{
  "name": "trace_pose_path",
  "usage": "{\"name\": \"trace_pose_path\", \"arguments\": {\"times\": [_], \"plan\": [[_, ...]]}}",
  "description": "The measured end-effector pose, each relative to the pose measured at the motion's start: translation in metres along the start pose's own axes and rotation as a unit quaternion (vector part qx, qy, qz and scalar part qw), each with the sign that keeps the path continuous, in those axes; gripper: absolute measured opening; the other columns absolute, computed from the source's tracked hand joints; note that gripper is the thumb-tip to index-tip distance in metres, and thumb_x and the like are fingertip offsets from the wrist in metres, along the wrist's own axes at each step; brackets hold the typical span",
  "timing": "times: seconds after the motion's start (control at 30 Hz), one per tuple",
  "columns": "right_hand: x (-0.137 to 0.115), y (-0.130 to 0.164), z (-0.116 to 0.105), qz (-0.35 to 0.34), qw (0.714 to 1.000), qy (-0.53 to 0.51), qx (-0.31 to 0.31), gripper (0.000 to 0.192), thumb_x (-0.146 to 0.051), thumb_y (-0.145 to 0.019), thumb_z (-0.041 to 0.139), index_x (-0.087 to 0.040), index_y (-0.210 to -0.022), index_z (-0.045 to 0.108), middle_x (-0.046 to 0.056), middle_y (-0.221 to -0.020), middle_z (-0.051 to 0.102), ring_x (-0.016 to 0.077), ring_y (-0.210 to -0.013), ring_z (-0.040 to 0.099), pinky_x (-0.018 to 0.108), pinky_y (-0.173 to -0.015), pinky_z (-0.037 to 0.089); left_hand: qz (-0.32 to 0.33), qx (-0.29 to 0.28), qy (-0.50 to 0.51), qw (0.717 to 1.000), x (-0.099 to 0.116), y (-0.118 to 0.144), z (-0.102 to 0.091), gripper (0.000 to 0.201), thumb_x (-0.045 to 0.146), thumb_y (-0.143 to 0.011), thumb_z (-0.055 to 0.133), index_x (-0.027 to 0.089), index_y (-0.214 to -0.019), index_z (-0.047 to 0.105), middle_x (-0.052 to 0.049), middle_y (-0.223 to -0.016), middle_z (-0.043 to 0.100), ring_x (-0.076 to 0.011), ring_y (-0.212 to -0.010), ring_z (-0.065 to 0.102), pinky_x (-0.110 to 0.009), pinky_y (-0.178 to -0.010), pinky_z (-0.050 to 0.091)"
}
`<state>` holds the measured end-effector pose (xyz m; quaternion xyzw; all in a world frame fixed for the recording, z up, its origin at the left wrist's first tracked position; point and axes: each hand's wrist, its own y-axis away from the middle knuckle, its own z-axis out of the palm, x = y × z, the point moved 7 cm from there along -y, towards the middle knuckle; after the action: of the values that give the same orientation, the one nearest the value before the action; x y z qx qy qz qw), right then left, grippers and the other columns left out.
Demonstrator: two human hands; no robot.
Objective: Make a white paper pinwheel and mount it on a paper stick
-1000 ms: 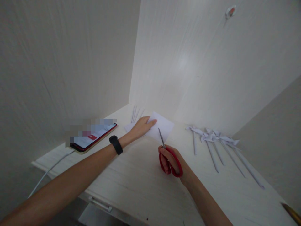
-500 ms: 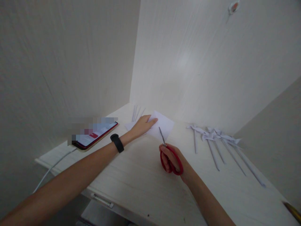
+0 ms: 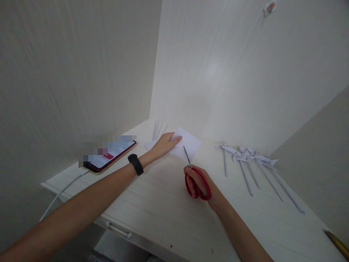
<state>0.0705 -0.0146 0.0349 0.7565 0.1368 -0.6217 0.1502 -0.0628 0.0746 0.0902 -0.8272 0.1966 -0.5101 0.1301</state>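
**Desk corner: paper, scissors, finished pieces**

Item 1. My left hand [image 3: 163,145], palm down and fingers spread flat, presses on the white rectangular sheet of paper [image 3: 188,145] at the far middle of the pale wood-grain desk [image 3: 152,203]. The hand grips nothing; it pins the sheet's left part. A black band [image 3: 135,164] sits on that wrist.

Item 2. My right hand [image 3: 199,183] is closed through the loops of the red-handled steel scissors [image 3: 193,174]. The blades look shut or nearly so, and their tips lie over the near edge of the sheet.

Item 3. Relation. The sheet lies just beyond the right hand and slightly left of it, under the left hand. The scissors' long axis runs from near right to far left, pointing into the sheet. The left hand is already on the paper; the right is just short of it, reaching it only through the blades.

Item 4. Thin white paper strips [image 3: 158,130], far left of the sheet, against the wall.

Item 5. A row of white folded-paper pinwheels on rolled paper sticks [image 3: 248,163], right of the sheet, well apart from both hands, sticks running near to far.

Item 6. A red-edged smartphone [image 3: 111,158] on the left, screen lit, with a white cable [image 3: 62,193] trailing off the near-left edge of the desk.

Surfaces: matte paper, smooth laminate desk, plain off-white walls.
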Motion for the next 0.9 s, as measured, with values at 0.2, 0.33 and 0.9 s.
{"name": "trace_pose_path", "arguments": {"times": [0.2, 0.33, 0.9], "plan": [[-0.0071, 0.0027, 0.0038, 0.013, 1.0, 0.0, -0.004, 0.027, -0.044, -0.083, 0.042, -0.019, -0.075, 0.05, -0.007, -0.038, 0.045, 0.0086, -0.032, 0.04, 0.019, -0.035, 0.03, -0.001, -0.005, -0.006, 1.0, 0.0025, 0.0012, 0.0003, 0.037, 0.045, -0.082, 0.04, 0.013, -0.072, 0.055, -0.004, -0.074, 0.06, -0.0151, -0.067, 0.051, -0.024, -0.059, 0.037], [-0.0084, 0.0035, 0.0045, 0.008, 1.0, 0.004, -0.005, 0.03, -0.045, -0.084, 0.041, -0.019, -0.07, 0.048, -0.006, -0.038, 0.045, 0.0082, -0.032, 0.04, 0.019, -0.036, 0.029, -0.002, -0.001, 0.003, 1.0, 0.0002, 0.0008, 0.0006, 0.038, 0.047, -0.081, 0.04, 0.013, -0.076, 0.058, -0.004, -0.073, 0.06, -0.016, -0.068, 0.052, -0.025, -0.06, 0.038], [-0.0094, 0.0006, 0.0042, 0.003, 0.999, 0.035, 0.008, 0.026, -0.046, -0.082, 0.039, -0.021, -0.074, 0.043, -0.009, -0.034, 0.041, 0.0084, -0.029, 0.037, 0.02, -0.035, 0.03, -0.005, 0.001, -0.014, 1.0, -0.0008, -0.0008, -0.0012, 0.038, 0.048, -0.081, 0.04, 0.014, -0.074, 0.056, -0.004, -0.072, 0.06, -0.0158, -0.068, 0.052, -0.025, -0.061, 0.04]]}}
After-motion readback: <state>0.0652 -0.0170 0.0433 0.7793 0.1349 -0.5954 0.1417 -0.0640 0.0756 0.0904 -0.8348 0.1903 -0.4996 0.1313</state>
